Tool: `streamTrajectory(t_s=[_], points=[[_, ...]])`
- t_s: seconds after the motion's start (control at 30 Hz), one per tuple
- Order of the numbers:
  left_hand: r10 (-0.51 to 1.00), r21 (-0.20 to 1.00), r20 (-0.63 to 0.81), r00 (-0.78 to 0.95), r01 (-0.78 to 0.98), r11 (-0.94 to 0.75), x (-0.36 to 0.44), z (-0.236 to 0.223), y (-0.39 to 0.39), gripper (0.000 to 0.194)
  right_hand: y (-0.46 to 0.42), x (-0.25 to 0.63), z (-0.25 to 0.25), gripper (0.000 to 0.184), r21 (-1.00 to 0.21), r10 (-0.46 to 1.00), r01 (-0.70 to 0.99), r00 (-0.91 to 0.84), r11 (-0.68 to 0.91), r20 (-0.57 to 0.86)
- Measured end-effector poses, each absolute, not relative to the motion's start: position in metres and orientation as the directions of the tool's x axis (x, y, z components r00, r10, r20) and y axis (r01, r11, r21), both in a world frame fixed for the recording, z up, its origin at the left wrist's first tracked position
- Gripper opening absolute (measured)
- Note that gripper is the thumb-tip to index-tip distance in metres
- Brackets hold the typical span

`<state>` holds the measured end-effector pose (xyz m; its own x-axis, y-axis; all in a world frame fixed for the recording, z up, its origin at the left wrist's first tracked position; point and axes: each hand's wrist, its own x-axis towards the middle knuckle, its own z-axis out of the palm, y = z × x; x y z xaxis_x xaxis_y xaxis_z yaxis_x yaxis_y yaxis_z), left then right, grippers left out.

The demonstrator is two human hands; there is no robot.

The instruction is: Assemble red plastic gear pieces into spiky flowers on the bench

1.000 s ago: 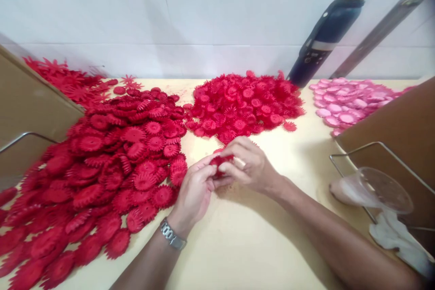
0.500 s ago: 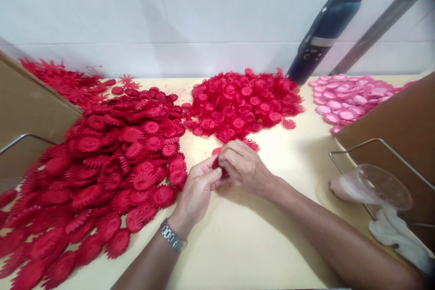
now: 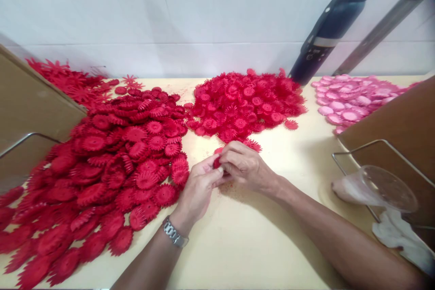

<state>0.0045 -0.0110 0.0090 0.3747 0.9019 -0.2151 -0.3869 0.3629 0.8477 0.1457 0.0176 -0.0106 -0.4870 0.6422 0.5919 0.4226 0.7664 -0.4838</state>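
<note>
Between my hands is a small red petal disc (image 3: 216, 161), pinched by the fingers of both and mostly covered by them. My left hand (image 3: 200, 183), with a metal watch (image 3: 174, 232) at the wrist, grips it from the left. From the right, my right hand (image 3: 245, 165) pinches the same disc with bent fingers. A large heap of dark red fringed discs (image 3: 112, 167) spreads to the left of my hands. Just beyond them lies a heap of brighter red fringed discs (image 3: 249, 99), a few loose ones close to my right knuckles.
Pink discs (image 3: 353, 97) are piled at the back right; red star-shaped pieces (image 3: 68, 81) at the back left. A clear plastic cup (image 3: 370, 190) lies tilted by a wire holder and crumpled tissue (image 3: 401, 238). Brown boards (image 3: 394, 140) flank both sides. A dark device (image 3: 328, 31) leans at the wall.
The view has shifted slightly, moving the scene a little to the right. Both hands stay together on the disc, with only small finger movement.
</note>
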Motion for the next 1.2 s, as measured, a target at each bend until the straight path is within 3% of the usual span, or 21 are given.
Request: streamTrajectory(t_s=[0.23,0.6,0.73,0.8,0.87,0.93,1.0,1.07,1.2], points=[[0.931,0.907,-0.163,0.325,-0.321,0.271,0.005,0.001,-0.01,0.029,0.014,0.142,-0.004,0.013,-0.708,0.799,0.372,-0.333,0.6,0.501],[0.929,0.925,-0.239,0.284,-0.226,0.307,0.004,0.003,-0.011,0.023,0.009,0.141,0.004,0.013,-0.854,0.927,0.382,-0.268,0.353,0.263],[0.931,0.91,-0.315,0.186,-0.22,0.352,-0.001,0.012,-0.01,0.014,0.023,0.163,0.007,0.018,-0.923,0.964,0.28,-0.056,0.264,0.259],[0.93,0.901,-0.332,0.16,-0.24,0.362,-0.002,0.018,-0.01,0.016,0.032,0.179,0.007,0.016,-0.901,0.94,0.329,0.091,0.283,0.328],[0.921,0.884,-0.348,0.174,-0.267,0.384,-0.002,0.021,-0.01,0.027,0.039,0.191,0.005,0.012,-0.794,0.904,0.521,0.093,0.314,0.418],[0.913,0.865,-0.359,0.193,-0.299,0.403,-0.001,0.022,-0.009,0.037,0.041,0.196,0.003,0.014,-0.577,0.863,0.727,-0.041,0.371,0.504],[0.91,0.85,-0.359,0.208,-0.331,0.41,-0.002,0.021,-0.009,0.037,0.039,0.193,0.003,0.013,-0.366,0.796,0.824,-0.159,0.432,0.584],[0.9,0.83,-0.368,0.233,-0.353,0.431,-0.002,0.02,-0.008,0.035,0.034,0.185,0.006,0.01,-0.287,0.72,0.815,-0.213,0.504,0.66],[0.89,0.806,-0.343,0.3,-0.393,0.443,-0.001,0.019,-0.009,0.031,0.022,0.163,0.012,0.005,-0.372,0.643,0.575,-0.388,0.729,0.661]])
